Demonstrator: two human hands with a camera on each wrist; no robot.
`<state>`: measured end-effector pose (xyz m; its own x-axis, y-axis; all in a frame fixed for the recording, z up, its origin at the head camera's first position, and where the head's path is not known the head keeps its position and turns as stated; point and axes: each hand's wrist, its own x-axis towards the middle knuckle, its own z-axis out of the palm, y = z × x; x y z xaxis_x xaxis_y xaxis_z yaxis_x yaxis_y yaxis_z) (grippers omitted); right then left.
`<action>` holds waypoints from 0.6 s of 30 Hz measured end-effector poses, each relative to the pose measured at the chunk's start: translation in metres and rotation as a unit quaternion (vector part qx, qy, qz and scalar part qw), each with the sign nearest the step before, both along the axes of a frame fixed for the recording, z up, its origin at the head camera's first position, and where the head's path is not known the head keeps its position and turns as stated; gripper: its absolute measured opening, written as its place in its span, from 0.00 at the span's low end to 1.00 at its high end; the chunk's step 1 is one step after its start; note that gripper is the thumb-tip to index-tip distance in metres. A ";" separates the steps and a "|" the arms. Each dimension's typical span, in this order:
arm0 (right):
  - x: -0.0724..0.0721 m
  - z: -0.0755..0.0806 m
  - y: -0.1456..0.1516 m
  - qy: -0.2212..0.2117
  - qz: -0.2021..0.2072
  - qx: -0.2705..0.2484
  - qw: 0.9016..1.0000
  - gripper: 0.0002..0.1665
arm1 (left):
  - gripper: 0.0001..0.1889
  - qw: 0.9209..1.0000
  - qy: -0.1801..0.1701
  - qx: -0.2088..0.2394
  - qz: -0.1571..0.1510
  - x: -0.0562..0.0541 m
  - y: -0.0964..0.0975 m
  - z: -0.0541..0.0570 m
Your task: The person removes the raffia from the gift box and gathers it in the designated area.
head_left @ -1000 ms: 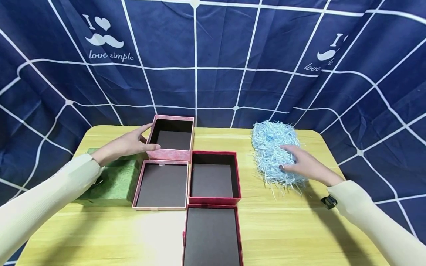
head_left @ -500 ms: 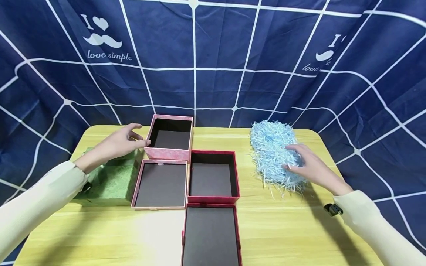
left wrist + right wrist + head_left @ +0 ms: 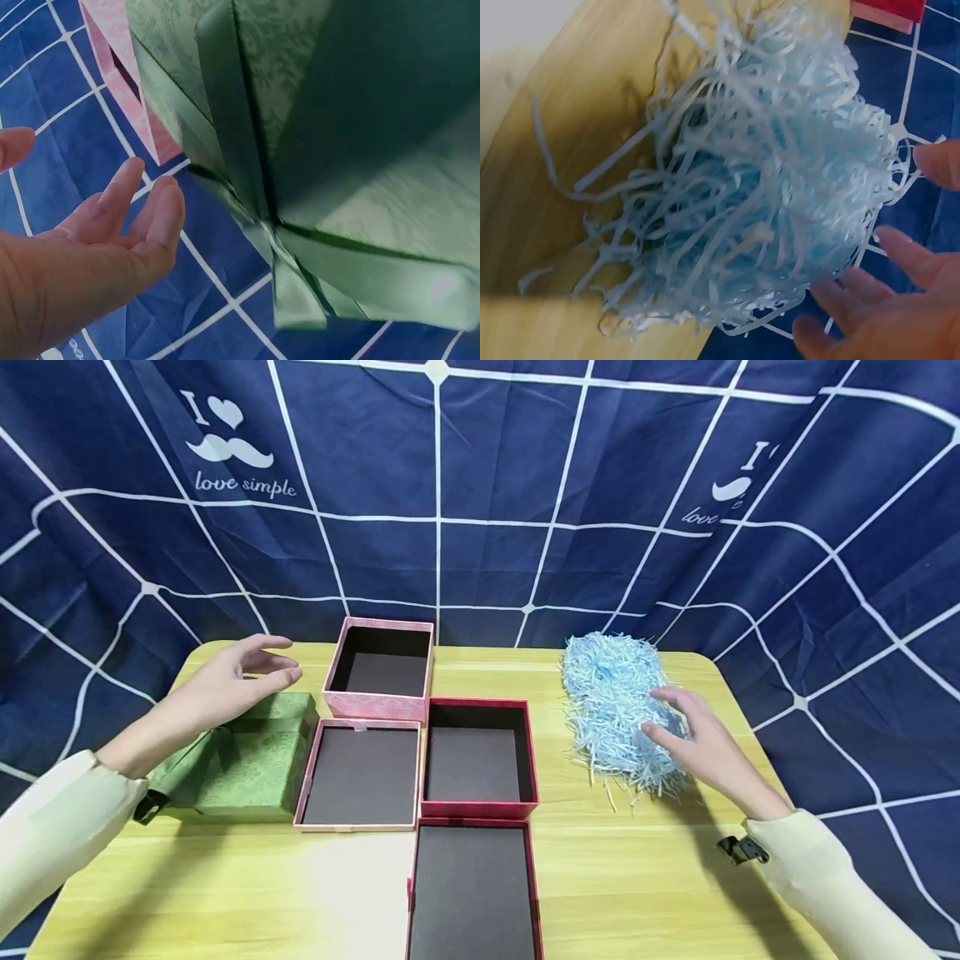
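My left hand [image 3: 225, 685] hovers with loosely bent fingers above the green patterned box [image 3: 258, 777]. A green ribbon [image 3: 240, 120] tied round that box shows in the left wrist view. Nothing is in this hand. The pink box [image 3: 375, 705] stands with its top uncovered to the right of the fingers, apart from them. On the right, a pile of light blue shredded paper [image 3: 611, 693] lies on the table. My right hand [image 3: 705, 752] is over its near right side, fingers spread and thumb apart, holding nothing. Whether the fingertips touch the shreds I cannot tell.
In front of the pink box lies a shallow pink lid [image 3: 363, 777], inside up. Beside it stands an uncovered red box [image 3: 476, 764], with a red lid [image 3: 472, 893] nearer me. Blue gridded cloth [image 3: 480, 560] rises behind the wooden table [image 3: 615, 877].
My left hand has let go of the pink box's left side and moved left over the green box. The right hand has shifted slightly right over the shredded paper.
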<state>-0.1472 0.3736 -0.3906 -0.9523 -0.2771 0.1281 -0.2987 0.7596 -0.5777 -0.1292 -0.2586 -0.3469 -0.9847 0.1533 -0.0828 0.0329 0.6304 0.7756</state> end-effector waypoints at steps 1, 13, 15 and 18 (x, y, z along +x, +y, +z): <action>0.001 0.001 -0.001 -0.001 -0.009 -0.003 1.000 0.36 | 0.35 1.000 0.001 0.005 0.003 0.002 -0.002 0.000; 0.015 0.014 -0.024 0.008 -0.044 -0.063 0.997 0.36 | 0.44 0.998 0.032 0.029 0.033 0.032 -0.025 0.001; 0.018 0.017 -0.032 0.014 -0.039 -0.079 0.996 0.36 | 0.43 0.998 0.034 0.024 0.038 0.037 -0.031 0.000; 0.020 0.019 -0.046 0.016 -0.030 -0.104 0.994 0.35 | 0.41 0.998 0.038 0.018 0.046 0.045 -0.039 -0.004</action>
